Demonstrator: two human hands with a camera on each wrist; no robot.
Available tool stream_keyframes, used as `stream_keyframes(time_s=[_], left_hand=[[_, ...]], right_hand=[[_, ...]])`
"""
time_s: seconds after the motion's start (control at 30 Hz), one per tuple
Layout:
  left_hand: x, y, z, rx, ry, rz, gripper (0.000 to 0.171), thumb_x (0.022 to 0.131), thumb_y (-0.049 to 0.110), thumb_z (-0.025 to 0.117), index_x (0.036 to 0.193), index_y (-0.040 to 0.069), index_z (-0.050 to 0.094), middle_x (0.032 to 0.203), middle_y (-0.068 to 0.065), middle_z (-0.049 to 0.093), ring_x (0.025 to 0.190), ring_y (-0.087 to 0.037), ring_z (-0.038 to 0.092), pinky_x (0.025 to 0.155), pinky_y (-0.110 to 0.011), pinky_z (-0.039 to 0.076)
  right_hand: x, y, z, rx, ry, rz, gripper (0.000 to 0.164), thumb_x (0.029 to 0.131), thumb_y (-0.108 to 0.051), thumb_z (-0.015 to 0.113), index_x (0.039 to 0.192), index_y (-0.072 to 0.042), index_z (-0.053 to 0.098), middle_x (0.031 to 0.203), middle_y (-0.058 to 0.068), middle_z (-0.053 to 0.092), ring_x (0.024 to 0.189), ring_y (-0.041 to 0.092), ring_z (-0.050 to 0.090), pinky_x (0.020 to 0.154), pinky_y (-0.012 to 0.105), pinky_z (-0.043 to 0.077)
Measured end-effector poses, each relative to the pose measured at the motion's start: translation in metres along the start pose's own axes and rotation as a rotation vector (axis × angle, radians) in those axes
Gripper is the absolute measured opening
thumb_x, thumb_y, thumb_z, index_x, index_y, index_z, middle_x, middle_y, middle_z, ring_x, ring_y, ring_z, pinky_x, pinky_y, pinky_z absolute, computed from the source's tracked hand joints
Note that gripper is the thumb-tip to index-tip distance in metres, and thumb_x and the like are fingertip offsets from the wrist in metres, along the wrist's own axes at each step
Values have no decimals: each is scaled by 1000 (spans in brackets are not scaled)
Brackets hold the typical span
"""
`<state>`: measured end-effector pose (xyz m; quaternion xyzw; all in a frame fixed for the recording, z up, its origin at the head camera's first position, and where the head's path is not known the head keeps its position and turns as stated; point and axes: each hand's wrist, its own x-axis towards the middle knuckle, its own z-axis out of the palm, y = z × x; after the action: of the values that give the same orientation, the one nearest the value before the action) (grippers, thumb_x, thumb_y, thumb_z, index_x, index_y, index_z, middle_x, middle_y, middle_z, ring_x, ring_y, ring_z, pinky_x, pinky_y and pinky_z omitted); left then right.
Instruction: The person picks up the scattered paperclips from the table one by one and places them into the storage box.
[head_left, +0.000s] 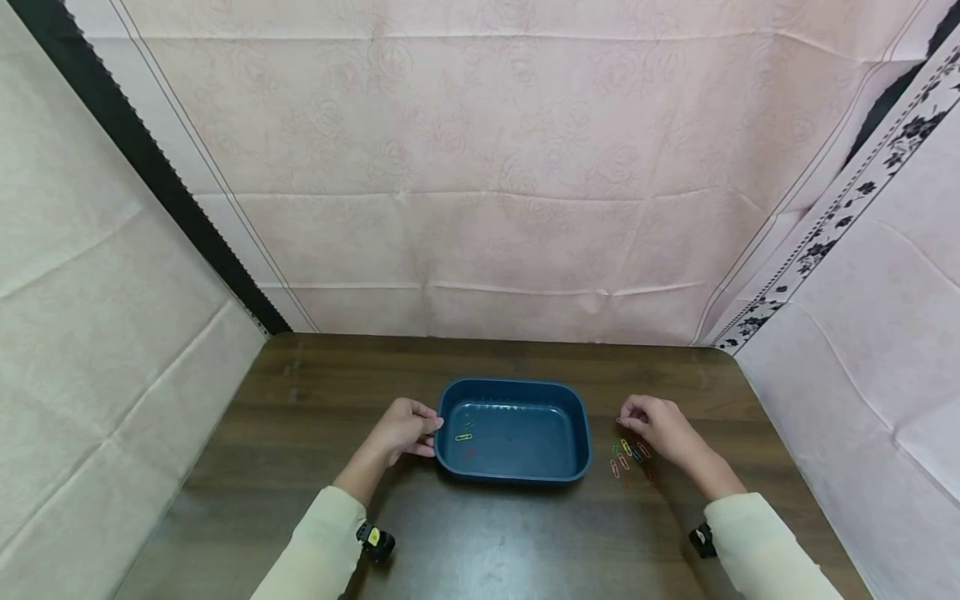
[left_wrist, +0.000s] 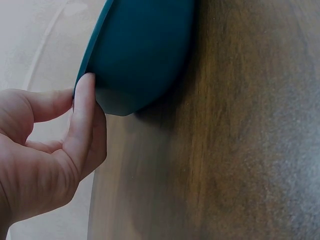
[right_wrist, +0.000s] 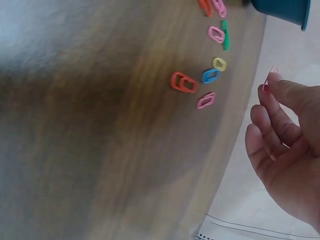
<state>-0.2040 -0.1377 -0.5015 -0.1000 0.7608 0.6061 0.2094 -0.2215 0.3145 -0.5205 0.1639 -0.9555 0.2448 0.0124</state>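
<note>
A dark blue rectangular tray (head_left: 525,454) sits on the table in the head view. My left hand (head_left: 407,428) pinches its left rim between thumb and fingers. Inside lie a yellow paper clip (head_left: 463,437), a green one (head_left: 469,425) and a red one (head_left: 469,454). To the right of the tray, my right hand (head_left: 660,427) holds a pinkish-red paper clip (right_wrist: 266,88) between thumb and index finger, over the table. Loose clips lie close by, among them a blue one (right_wrist: 210,76), a yellow one (right_wrist: 219,64), a green one (right_wrist: 225,35) and several pink and orange ones.
The brown wooden table (head_left: 480,533) ends at a pale cloth backdrop (head_left: 510,250) at the back. White cloth panels stand on the left and right sides. Each wrist carries a small black camera (head_left: 377,542) over a pale sleeve.
</note>
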Motion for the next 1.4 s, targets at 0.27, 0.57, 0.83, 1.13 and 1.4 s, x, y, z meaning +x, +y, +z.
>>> stream_keyframes(time_s=[0.27, 0.57, 0.83, 1.13, 1.4], left_hand=[[1, -1, 0, 13, 4, -4, 23, 102, 10, 65, 117, -7, 62, 92, -18, 64, 73, -22, 65, 67, -35, 66], [1, -1, 0, 17, 6, -4, 24, 102, 11, 65, 118, -7, 62, 96, -20, 64, 75, -23, 65, 69, -35, 66], [1, -2, 0, 15, 2, 2, 25, 102, 11, 66, 118, -7, 61, 100, -23, 64, 75, -22, 65, 69, -35, 66], [-1, -1, -1, 19, -3, 5, 25, 102, 12, 65, 119, -6, 61, 105, -26, 64, 76, -23, 65, 70, -35, 66], [0, -1, -1, 12, -6, 8, 24, 102, 11, 64, 119, -7, 61, 104, -26, 64, 76, -23, 65, 70, -35, 66]], right_hand=[[5, -17, -10, 40, -4, -32, 9, 96, -11, 73, 90, -18, 70, 84, -8, 67, 79, 8, 61, 70, 25, 55], [16, -36, -15, 93, 3, -133, 6, 97, -12, 72, 92, -15, 71, 89, -8, 69, 81, 7, 61, 70, 23, 56], [24, -56, -16, 128, -23, -201, 3, 97, -15, 73, 94, -14, 71, 90, -10, 67, 80, 5, 60, 69, 22, 55], [33, -81, -14, 165, -85, -244, 4, 99, -16, 70, 95, -17, 71, 91, -8, 66, 80, 8, 59, 69, 22, 55], [44, -100, -9, 151, -136, -317, 5, 99, -16, 69, 95, -15, 71, 92, -6, 68, 81, 7, 60, 71, 21, 58]])
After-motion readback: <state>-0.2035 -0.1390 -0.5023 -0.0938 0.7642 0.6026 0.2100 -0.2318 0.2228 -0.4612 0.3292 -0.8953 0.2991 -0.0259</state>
